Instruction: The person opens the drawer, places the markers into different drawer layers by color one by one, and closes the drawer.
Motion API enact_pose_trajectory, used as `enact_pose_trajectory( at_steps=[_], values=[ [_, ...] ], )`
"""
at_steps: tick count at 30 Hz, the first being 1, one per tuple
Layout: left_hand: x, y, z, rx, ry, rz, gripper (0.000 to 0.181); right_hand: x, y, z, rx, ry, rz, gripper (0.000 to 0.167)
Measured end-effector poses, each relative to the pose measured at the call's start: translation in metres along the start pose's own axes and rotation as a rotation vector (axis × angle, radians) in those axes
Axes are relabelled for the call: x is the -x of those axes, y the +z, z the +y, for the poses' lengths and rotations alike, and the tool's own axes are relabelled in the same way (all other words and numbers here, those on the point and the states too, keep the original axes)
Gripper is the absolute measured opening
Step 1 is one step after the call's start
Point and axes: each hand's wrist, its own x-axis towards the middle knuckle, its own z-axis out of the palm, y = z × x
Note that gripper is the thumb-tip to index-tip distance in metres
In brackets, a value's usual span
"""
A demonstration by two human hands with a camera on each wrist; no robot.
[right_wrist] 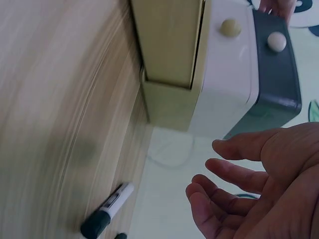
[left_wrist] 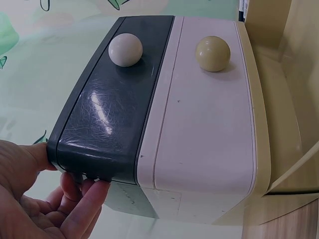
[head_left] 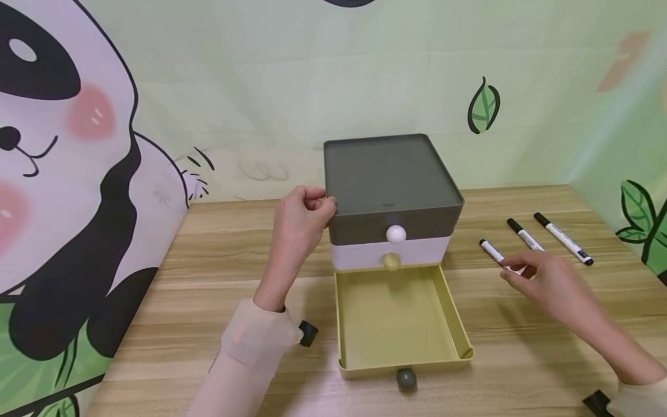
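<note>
A drawer unit (head_left: 393, 174) has a dark grey top tier, a white tier and a yellow bottom drawer (head_left: 396, 324) pulled out toward me. My left hand (head_left: 301, 226) grips the unit's front left corner, thumb on the upper edge and fingers against the side in the left wrist view. To the right of the unit, my right hand (head_left: 557, 284) hovers with loosely bent fingers near the closest whiteboard marker (head_left: 491, 251), which it partly hides. In the right wrist view nothing lies between those fingers, and a marker (right_wrist: 107, 211) lies beyond them.
Two more markers, one in the middle (head_left: 525, 234) and one farther right (head_left: 563, 238), lie on the wooden table (head_left: 219, 249). Round knobs stick out from the drawer fronts, including a dark grey knob (head_left: 406, 379) on the pulled-out drawer. A printed panda backdrop (head_left: 260, 116) stands behind.
</note>
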Motion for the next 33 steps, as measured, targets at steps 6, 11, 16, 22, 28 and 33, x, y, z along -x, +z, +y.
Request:
enact_pose_trajectory(
  at_steps=[6, 11, 16, 22, 28, 33],
  values=[
    [0.0, 0.001, 0.0, -0.009, 0.003, 0.005, 0.03, -0.011, -0.004, 0.018, 0.042, 0.045, -0.051, 0.018],
    [0.001, 0.0, 0.0, -0.001, -0.001, 0.0, 0.029, -0.017, -0.006, 0.028, 0.064, 0.074, -0.055, 0.023],
    [0.001, 0.0, 0.0, 0.003, 0.0, 0.0, 0.03, -0.022, -0.006, 0.037, 0.072, 0.098, -0.057, 0.023],
    [0.0, 0.0, -0.001, -0.002, -0.005, 0.0, 0.03, -0.03, -0.003, 0.047, 0.107, 0.132, -0.103, 0.027],
    [0.0, 0.0, -0.001, -0.007, -0.002, -0.001, 0.03, -0.036, 0.002, 0.055, 0.104, 0.184, -0.171, 0.034],
    [0.001, 0.0, 0.0, -0.008, -0.006, 0.001, 0.03, -0.04, 0.008, 0.061, 0.121, 0.218, -0.214, 0.04]
  ],
)
